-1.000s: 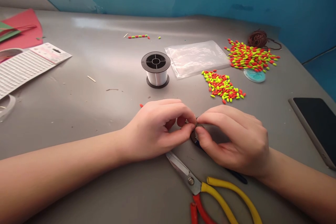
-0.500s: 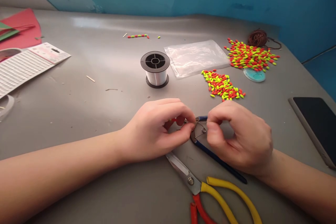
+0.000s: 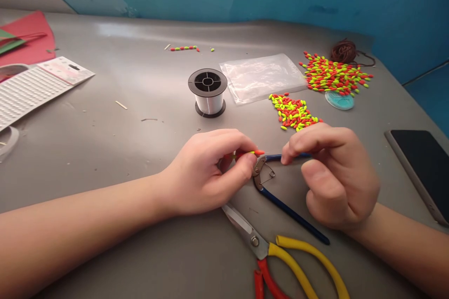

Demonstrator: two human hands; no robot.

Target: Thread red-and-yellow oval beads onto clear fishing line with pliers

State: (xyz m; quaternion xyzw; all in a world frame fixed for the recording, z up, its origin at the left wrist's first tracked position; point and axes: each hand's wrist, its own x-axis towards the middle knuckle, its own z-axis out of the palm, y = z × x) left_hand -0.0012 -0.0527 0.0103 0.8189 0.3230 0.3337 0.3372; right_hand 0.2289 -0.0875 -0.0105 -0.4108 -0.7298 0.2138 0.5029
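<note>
My left hand (image 3: 213, 173) pinches a short strand of red and yellow-green beads (image 3: 258, 152), whose red end bead pokes out past the thumb and forefinger. The rest of the strand is mostly hidden behind the fingers. My right hand (image 3: 338, 177) hovers to the right with thumb and forefinger apart, and nothing shows between them. Below the hands lie blue-handled pliers (image 3: 294, 215) with their handles spread. Scissors (image 3: 256, 240) with yellow and red handles rest nearer to me. A small pile of beads (image 3: 291, 111) sits just beyond my right hand.
A spool of clear line (image 3: 209, 103) stands upright beyond my left hand. Behind are a clear plastic bag (image 3: 261, 77), a larger bead heap (image 3: 333, 74), brown cord (image 3: 343, 51) and a beaded strand (image 3: 183, 48). A phone (image 3: 423, 163) lies right, a white card (image 3: 42, 86) left.
My right hand has drawn back to the right, and its thumb and forefinger have parted. The red end bead now shows at my left fingertips.
</note>
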